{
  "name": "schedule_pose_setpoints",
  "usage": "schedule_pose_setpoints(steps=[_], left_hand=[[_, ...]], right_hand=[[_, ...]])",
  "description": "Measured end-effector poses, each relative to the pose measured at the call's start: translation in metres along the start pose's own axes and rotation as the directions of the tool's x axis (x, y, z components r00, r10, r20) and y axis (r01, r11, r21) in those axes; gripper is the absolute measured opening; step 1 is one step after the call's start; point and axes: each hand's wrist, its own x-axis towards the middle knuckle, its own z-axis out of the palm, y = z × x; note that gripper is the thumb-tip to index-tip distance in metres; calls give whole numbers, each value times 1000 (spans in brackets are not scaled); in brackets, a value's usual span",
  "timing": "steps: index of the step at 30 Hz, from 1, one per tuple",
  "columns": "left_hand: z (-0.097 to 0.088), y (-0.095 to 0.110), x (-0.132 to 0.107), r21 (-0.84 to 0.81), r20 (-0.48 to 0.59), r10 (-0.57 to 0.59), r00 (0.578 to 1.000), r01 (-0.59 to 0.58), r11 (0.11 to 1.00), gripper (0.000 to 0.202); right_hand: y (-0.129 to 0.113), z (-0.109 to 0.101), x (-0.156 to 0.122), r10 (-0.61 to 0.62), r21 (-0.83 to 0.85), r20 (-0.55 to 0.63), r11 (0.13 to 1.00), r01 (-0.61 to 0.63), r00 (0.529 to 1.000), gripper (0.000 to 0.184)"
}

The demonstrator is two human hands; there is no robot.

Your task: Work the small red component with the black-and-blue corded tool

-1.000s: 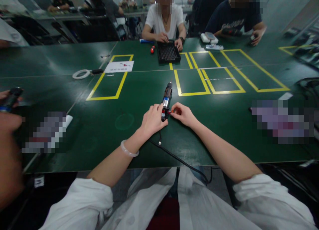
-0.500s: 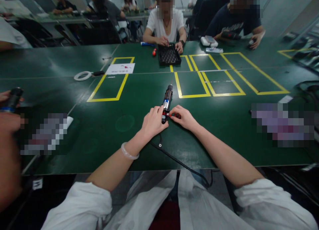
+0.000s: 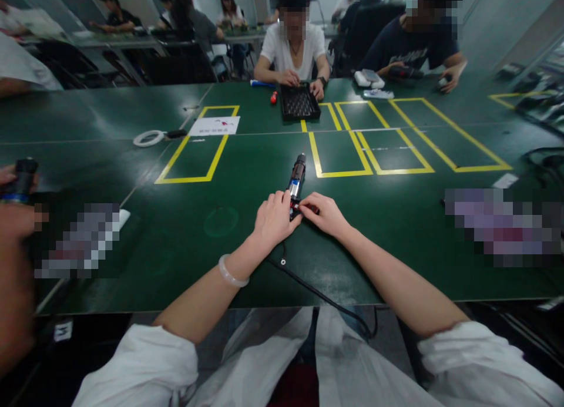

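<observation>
This is an assembly workshop or training floor. A long green desk (image 3: 110, 113) carries work zones marked in yellow tape (image 3: 180, 181), a black parts tray (image 3: 299, 101) and a corded screwdriver (image 3: 296, 181). Several people (image 3: 293, 49) sit along it working with their hands, and more rows of desks (image 3: 110, 41) with seated workers fill the background.

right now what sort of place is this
Probably an assembly workshop or training room: a long green table marked with yellow tape boxes, people seated around it at small work, a black parts tray, and a corded tool held by the left hand.
</observation>
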Motion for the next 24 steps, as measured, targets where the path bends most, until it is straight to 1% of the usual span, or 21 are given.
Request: schedule_pose_setpoints(steps=[5, 10, 14, 16, 18, 22, 24], left_hand=[[0, 4, 5, 19, -5, -53, 999, 53, 998, 39], [0, 4, 5, 13, -18, -79, 997, 79, 997, 37], [1, 3, 4, -1, -38, -81, 996, 81, 997, 34], [2, 2, 4, -6, -52, -79, 996, 78, 997, 33], [2, 2, 4, -1, -59, -78, 995, 79, 997, 34], [2, 2, 3, 6, -60, -79, 995, 80, 997, 34], [2, 2, 3, 7, -57, -80, 995, 80, 997, 35]], right_hand=[[-4, 0, -1, -1, -17, 20, 1000, 2, 1000, 18], [-6, -1, -2, 0, -1, 33, 1000, 0, 999, 16], [-6, -1, 0, 18, 44, 15, 999, -19, 1000, 13], [-5, 0, 1, 45, 68, -13, 997, -44, 999, 10], [-3, 2, 3, 90, 88, -27, 992, -87, 996, 14], [4, 5, 4, 186, 195, 42, 962, -191, 982, 30], [7, 6, 4, 217, 265, 50, 938, -223, 975, 32]])
